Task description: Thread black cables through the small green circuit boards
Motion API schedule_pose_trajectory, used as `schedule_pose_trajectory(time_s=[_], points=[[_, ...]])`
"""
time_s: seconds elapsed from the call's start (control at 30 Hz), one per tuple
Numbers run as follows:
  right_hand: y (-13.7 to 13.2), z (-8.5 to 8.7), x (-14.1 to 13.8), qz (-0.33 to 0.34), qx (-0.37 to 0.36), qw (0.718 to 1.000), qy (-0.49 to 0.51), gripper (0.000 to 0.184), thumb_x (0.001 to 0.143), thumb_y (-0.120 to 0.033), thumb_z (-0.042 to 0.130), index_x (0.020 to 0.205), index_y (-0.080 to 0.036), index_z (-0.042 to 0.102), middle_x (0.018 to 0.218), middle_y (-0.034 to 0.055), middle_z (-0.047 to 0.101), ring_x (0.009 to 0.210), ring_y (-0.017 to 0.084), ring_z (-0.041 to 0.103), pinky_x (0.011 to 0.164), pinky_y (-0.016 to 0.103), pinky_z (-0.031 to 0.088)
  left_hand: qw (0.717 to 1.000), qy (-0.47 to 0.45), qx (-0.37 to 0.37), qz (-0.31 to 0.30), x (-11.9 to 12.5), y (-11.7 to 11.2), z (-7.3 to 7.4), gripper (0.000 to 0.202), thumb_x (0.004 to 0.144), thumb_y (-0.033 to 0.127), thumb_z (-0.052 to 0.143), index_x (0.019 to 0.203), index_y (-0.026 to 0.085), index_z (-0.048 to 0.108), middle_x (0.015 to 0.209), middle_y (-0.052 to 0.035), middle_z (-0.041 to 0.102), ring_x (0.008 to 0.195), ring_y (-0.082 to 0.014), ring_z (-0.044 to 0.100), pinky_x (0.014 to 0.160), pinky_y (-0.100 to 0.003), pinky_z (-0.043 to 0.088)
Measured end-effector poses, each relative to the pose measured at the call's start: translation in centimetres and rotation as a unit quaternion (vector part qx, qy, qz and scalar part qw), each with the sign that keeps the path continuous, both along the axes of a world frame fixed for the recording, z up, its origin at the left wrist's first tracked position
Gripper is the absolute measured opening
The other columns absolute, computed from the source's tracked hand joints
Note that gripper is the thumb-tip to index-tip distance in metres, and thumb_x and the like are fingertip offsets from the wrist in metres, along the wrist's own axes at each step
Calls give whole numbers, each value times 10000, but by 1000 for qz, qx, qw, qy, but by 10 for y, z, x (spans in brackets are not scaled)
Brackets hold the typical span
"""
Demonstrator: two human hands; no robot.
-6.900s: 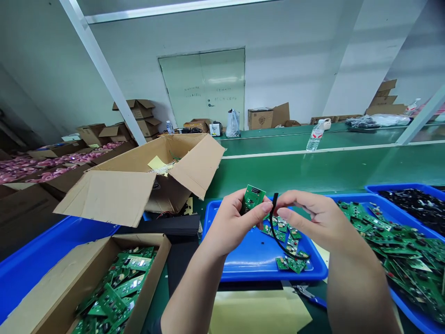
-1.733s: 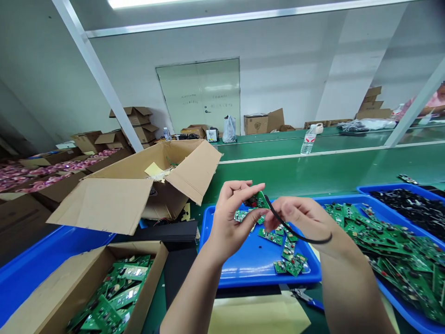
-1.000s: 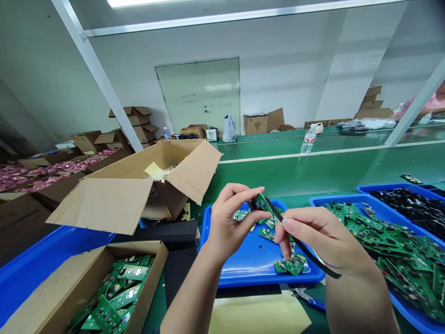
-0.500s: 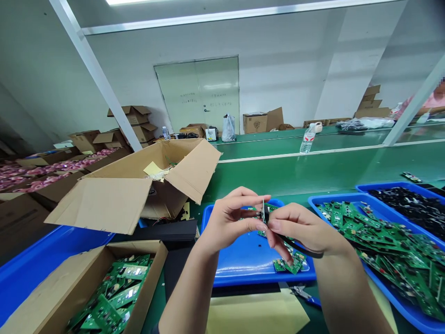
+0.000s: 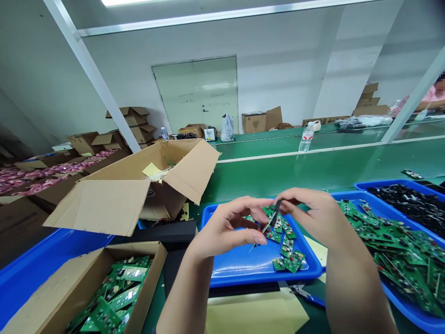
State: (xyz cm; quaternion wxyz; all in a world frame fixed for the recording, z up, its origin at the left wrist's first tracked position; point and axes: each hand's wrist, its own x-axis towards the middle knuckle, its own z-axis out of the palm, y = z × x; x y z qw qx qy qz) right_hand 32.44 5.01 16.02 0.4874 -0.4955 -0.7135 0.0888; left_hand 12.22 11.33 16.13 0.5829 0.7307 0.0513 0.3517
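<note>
My left hand point(image 5: 234, 227) is closed, thumb against fingers, on a small circuit board point(image 5: 267, 227) seen nearly edge-on and partly hidden by the fingers. My right hand point(image 5: 311, 215) pinches a black flat strip point(image 5: 277, 208), possibly a ribbon cable, which runs down to the board. Both hands are above a blue tray point(image 5: 239, 273), where several green circuit boards point(image 5: 288, 241) lie toward the right side. Exactly how the strip meets the board is blurred.
A larger blue tray point(image 5: 392, 290) heaped with boards stands right, with a tray of black parts point(image 5: 410, 204) behind. At left is a carton of boards point(image 5: 118, 287) and an open cardboard box point(image 5: 184, 171). Blue-handled cutters point(image 5: 308, 295) and yellow paper point(image 5: 257, 313) lie in front.
My right hand has moved up and right, its fingers now on the black strip higher up. The board in my left hand has tilted and sits slightly lower.
</note>
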Motion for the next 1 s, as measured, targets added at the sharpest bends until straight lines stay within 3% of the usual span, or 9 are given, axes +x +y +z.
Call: schedule_pose_trajectory(time_s=[0.07, 0.13, 0.37, 0.43, 0.57, 0.63, 0.73, 0.9, 1.0], points=[[1, -3, 7, -22, 51, 998, -5, 189, 900, -276, 561, 810, -223, 718, 721, 36, 720, 636, 164, 642, 617, 279, 506, 1000, 0, -14, -7, 0, -1, 1, 377, 747, 257, 787, 1118, 293, 729, 845, -34, 582, 754, -130, 597, 622, -201, 544], [0, -4, 13, 1, 73, 997, -8, 173, 898, -279, 579, 830, -239, 733, 731, 33, 729, 636, 165, 656, 609, 280, 517, 1000, -6, -13, -10, 0, 0, 2, 318, 754, 287, 781, 1070, 291, 751, 848, -41, 583, 743, -128, 600, 607, -198, 545], [-5, -3, 17, -6, 39, 999, 24, 213, 897, -374, 594, 843, -243, 752, 711, 36, 722, 623, 166, 651, 582, 278, 516, 995, -24, -76, -66, 4, 0, 0, 312, 744, 331, 788, 1048, 261, 761, 840, -44, 617, 667, -148, 671, 605, -258, 564], [-6, 0, 15, 10, -6, 1000, 17, 246, 896, -379, 591, 776, -221, 737, 658, 27, 695, 584, 147, 621, 548, 252, 488, 989, -46, -132, -41, 8, 0, -1, 334, 737, 362, 792, 1046, 237, 755, 799, -38, 643, 653, -147, 669, 609, -265, 567], [-10, 6, 5, 137, -92, 986, -19, 345, 930, -361, 531, 664, -205, 686, 584, 10, 656, 527, 120, 573, 511, 225, 441, 968, -78, -226, 71, 16, 2, -5, 427, 689, 360, 833, 1072, 202, 735, 770, -36, 680, 700, -142, 677, 642, -231, 552], [-13, 7, -4, 178, -86, 980, -20, 361, 948, -347, 496, 674, -202, 681, 571, 8, 646, 526, 118, 559, 534, 231, 439, 964, -78, -235, 102, 19, 2, -6, 466, 657, 353, 853, 1074, 184, 731, 792, -46, 691, 755, -162, 687, 687, -250, 555], [-15, 7, -15, 206, -80, 975, -32, 343, 946, -322, 492, 688, -187, 675, 552, 0, 622, 515, 110, 529, 543, 233, 427, 962, -80, -243, 94, 20, 2, -7, 483, 643, 382, 857, 1064, 184, 729, 821, -55, 701, 781, -187, 691, 753, -318, 564], [-7, 6, -12, 152, -171, 973, 43, 339, 920, -317, 498, 639, -176, 625, 528, 6, 618, 477, 101, 543, 468, 203, 423, 968, -84, -224, 81, 14, 2, -4, 464, 640, 429, 850, 1019, 183, 742, 753, -45, 693, 682, -167, 670, 637, -277, 533], [1, 4, -4, 95, -174, 976, 95, 358, 894, -379, 533, 600, -184, 594, 509, 4, 596, 472, 106, 557, 458, 200, 435, 973, -76, -211, 55, 13, 1, -2, 432, 636, 413, 855, 982, 175, 757, 697, -37, 680, 632, -159, 646, 633, -292, 521]])
